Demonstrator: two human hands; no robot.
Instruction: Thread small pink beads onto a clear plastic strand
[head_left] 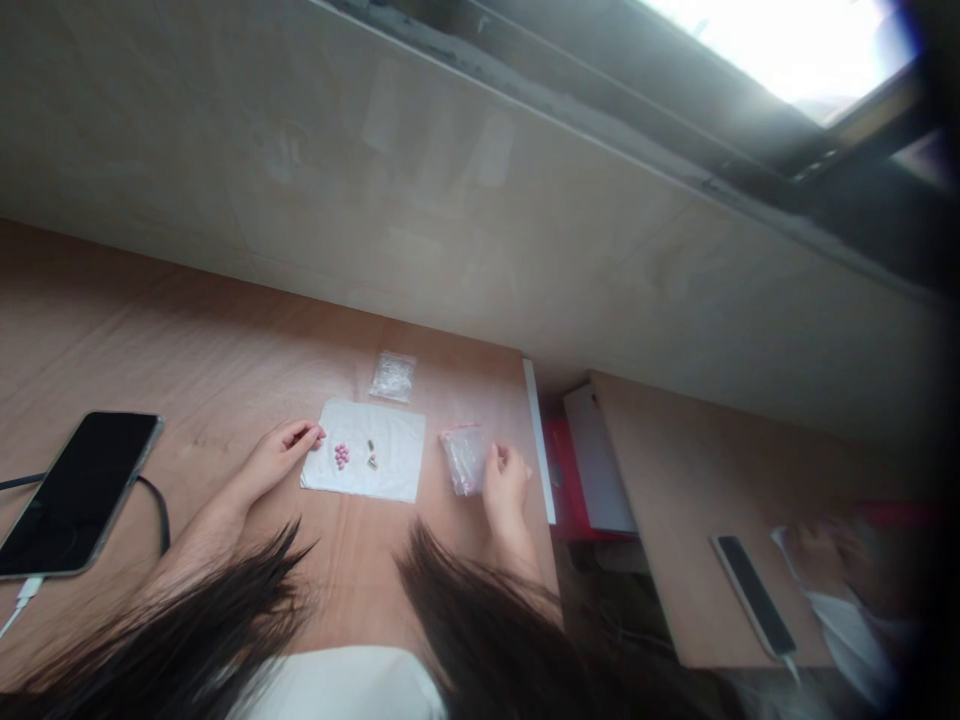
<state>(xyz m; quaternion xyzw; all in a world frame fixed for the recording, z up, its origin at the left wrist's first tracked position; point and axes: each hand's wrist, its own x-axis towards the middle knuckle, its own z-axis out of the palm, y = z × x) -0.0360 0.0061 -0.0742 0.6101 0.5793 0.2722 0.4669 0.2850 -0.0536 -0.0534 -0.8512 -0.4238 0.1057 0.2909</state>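
My left hand (279, 455) rests at the left edge of a white sheet (397, 455), thumb and fingers pinched together. A hint of pink shows at its fingertips, too small to name. On the sheet lie a cluster of small pink beads or pellets (342, 456) and a few small metallic pieces (372, 461). To the right of the sheet, my right hand (506, 482) is curled with fingertips together, close beside a clear plastic zip bag (463, 460) with a reddish top edge. Whatever it may hold is hidden. Behind the sheet lies another clear zip bag (393, 377), its contents unclear.
A black phone (82, 490) with a white cable lies at left, a dark cable beside it. The wooden table (225, 330) meets a wall behind. Across a gap stands a second table (675, 480) with another phone (752, 595) and a co-worker's blurred hands (817, 550).
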